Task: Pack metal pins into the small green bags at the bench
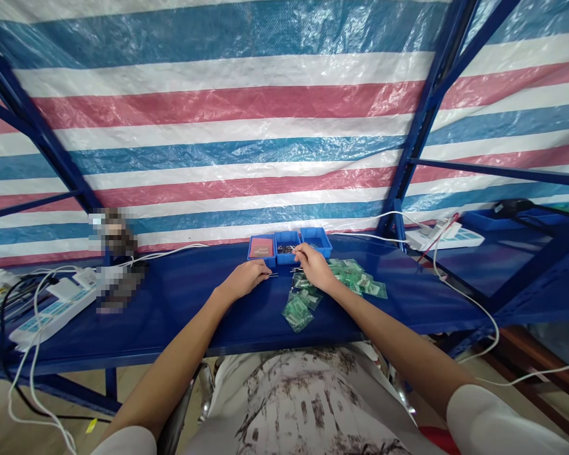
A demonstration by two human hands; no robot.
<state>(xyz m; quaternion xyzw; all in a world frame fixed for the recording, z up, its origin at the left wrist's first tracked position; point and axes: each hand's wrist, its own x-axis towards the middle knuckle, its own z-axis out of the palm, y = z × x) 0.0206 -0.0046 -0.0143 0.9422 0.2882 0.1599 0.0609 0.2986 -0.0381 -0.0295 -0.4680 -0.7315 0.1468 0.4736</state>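
Observation:
My left hand (pixel 246 279) is closed over the blue tabletop, its fingertips pinching a thin metal pin (pixel 274 275) that sticks out to the right. My right hand (pixel 317 268) reaches to the middle blue bin (pixel 281 260), thumb and forefinger pressed together at its right side. Whatever lies in that pinch is too small to name. Small dark metal pieces (pixel 285 249) fill part of this bin. More thin pieces (pixel 296 270) lie on the table beside the right hand. Flat clear packets with green contents (pixel 298 312) are spread below and right of that hand.
The left blue bin (pixel 252 258) holds a pink sheet, and another blue bin (pixel 323 235) stands at the right. Power strips (pixel 59 314) with white cables lie at the left and far right. Blue metal posts (pixel 410 145) frame a striped tarp (pixel 246 151) behind the table.

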